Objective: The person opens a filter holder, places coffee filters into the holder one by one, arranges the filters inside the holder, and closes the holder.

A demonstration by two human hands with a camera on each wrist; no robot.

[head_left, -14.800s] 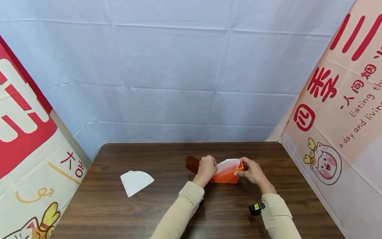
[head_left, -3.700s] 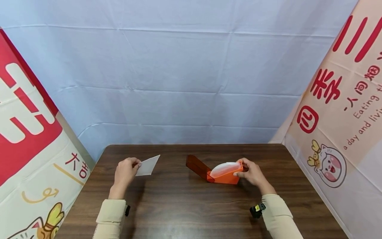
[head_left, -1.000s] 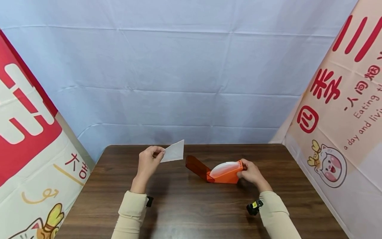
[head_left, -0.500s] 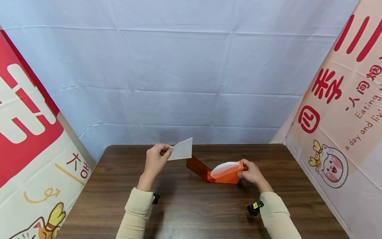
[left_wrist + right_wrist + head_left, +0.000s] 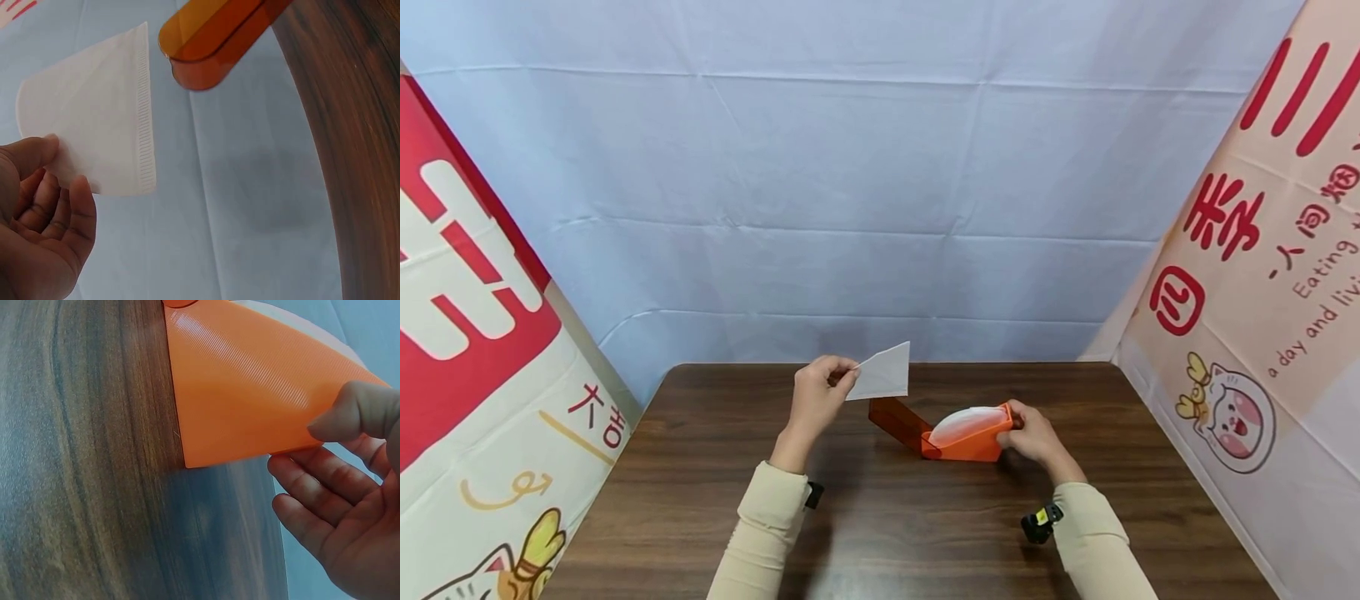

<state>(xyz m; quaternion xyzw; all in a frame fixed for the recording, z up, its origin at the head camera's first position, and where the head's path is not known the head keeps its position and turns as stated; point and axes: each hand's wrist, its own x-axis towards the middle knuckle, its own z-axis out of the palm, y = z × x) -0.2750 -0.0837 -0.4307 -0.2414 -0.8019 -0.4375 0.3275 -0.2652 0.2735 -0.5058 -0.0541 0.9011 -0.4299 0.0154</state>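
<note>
My left hand [image 5: 822, 396] pinches a white paper coffee filter [image 5: 883, 372] by one edge, holding it in the air over the back of the table. In the left wrist view the filter [image 5: 94, 112] shows a crimped seam along its straight side. An orange filter holder [image 5: 966, 447] stands on the table with its brown see-through lid [image 5: 898, 423] swung open to the left. White filters [image 5: 967, 419] rise from inside the holder. My right hand [image 5: 1032, 433] grips the holder's right end, its thumb on the side wall in the right wrist view.
The dark wooden table [image 5: 880, 533] ends at a pale blue cloth backdrop [image 5: 850, 208]. Printed banners [image 5: 1247, 292] flank both sides. The raised lid [image 5: 212, 47] lies close to the filter in the left wrist view.
Earlier a filter lay on the table at left. My left hand then held one there and has since carried it right, up to the lid. The right hand keeps holding the filter holder.
</note>
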